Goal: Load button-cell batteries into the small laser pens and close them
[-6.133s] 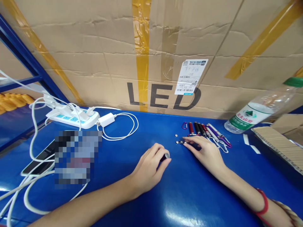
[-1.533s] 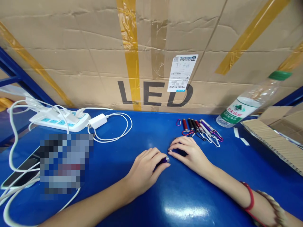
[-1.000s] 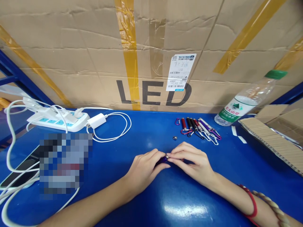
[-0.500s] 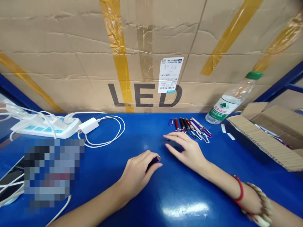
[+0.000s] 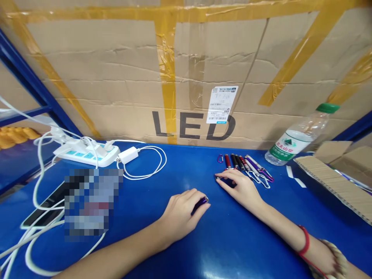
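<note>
My left hand [image 5: 184,213] is closed around a small purple flashlight tube [image 5: 204,200], its metallic end showing past the fingers and the rest hidden in the palm. My right hand [image 5: 240,184] is farther forward and to the right, low over the blue table. Its thumb and forefinger are pinched at a small dark piece [image 5: 217,177] with a shiny spot, too small to name. Just beyond that hand lies a row of keychain flashlights [image 5: 244,163] in red, black, silver and purple, with carabiner clips. The hand partly covers them. A loose purple-red carabiner [image 5: 220,158] lies left of the row.
A tilted-looking water bottle [image 5: 299,135] with green cap stands behind the flashlights. An open cardboard box [image 5: 334,186] is at right, near white strips [image 5: 300,182]. At left are a power strip [image 5: 87,153], white cables and a phone [image 5: 43,209]. A large taped carton [image 5: 130,89] closes off the back.
My right hand's fingers have come together on the small dark piece, from a spread pose above it. My left hand keeps its hold on the purple tube. The view has shifted left and up.
</note>
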`<state>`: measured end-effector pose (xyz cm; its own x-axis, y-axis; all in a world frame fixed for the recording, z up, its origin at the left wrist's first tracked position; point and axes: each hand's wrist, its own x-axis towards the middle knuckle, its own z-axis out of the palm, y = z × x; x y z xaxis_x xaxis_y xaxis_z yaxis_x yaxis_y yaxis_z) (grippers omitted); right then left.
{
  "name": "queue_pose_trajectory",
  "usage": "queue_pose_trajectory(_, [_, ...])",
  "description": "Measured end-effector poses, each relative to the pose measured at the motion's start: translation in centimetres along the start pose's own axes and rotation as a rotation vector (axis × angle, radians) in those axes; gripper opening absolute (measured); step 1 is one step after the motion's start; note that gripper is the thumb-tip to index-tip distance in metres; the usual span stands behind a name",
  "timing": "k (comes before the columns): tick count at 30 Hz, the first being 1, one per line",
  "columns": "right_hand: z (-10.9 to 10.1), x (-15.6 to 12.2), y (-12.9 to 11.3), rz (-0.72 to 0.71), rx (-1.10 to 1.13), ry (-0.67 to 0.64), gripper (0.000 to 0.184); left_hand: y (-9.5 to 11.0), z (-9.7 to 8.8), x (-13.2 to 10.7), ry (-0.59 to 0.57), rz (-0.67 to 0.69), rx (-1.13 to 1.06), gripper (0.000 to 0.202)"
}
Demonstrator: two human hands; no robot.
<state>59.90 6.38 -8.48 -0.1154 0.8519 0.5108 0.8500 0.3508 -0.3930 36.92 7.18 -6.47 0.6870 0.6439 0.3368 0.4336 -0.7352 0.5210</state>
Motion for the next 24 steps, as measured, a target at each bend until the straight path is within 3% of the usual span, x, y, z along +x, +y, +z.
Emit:
queue_pose_trajectory(7, [0.1, 0.0, -0.6, 0.023, 0.028, -0.006, 0.017, 0.3, -0.3, -0.1, -0.028, -0.031, 0.054, 0.023])
queue_pose_trajectory(17, [0.3, -0.5, -3.3, 0.022, 0.087, -0.039, 0.026, 0.4, -0.3, -0.7, 0.011, 0.056, 0.005, 0.021])
queue_pose_trajectory(24, [0.5, -0.5, -3.1, 0.102, 0.229, -0.045, 0.025, 0.3, -0.4, -0.7, 0.047, 0.012, 0.026, 0.022])
